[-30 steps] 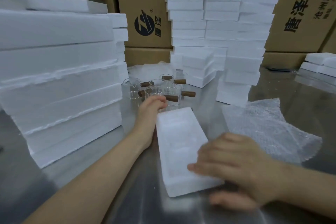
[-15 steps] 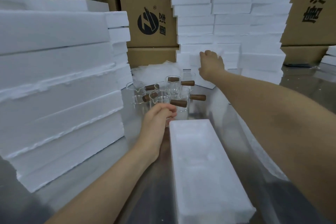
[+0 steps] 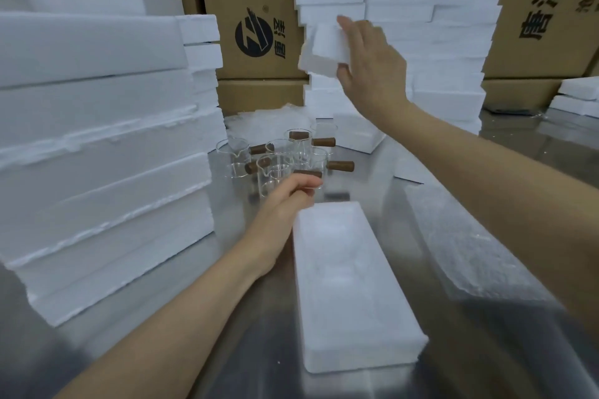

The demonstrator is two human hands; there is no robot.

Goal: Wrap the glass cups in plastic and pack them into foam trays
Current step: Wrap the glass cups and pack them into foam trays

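Several small glass cups (image 3: 278, 155) with brown wooden handles stand grouped on the steel table. My left hand (image 3: 285, 201) reaches to the nearest one and pinches its wooden handle (image 3: 308, 173). A long white foam tray (image 3: 350, 285) lies just behind that hand, running toward me. My right hand (image 3: 369, 65) is raised in front of the foam stacks and grips a white foam block (image 3: 324, 48), lifted clear of the pile. A sheet of bubble wrap (image 3: 470, 246) lies on the table under my right forearm.
A tall pile of long foam trays (image 3: 97, 139) fills the left side. Stacks of foam blocks (image 3: 421, 26) stand at the back with cardboard boxes (image 3: 252, 10) behind them. More foam (image 3: 577, 97) lies at the far right. A crumpled plastic sheet (image 3: 259, 123) sits behind the cups.
My right hand left the foam tray, reached to the back stack and lifted a foam block off it. My left hand closed on a cup's handle. The view shifted forward.
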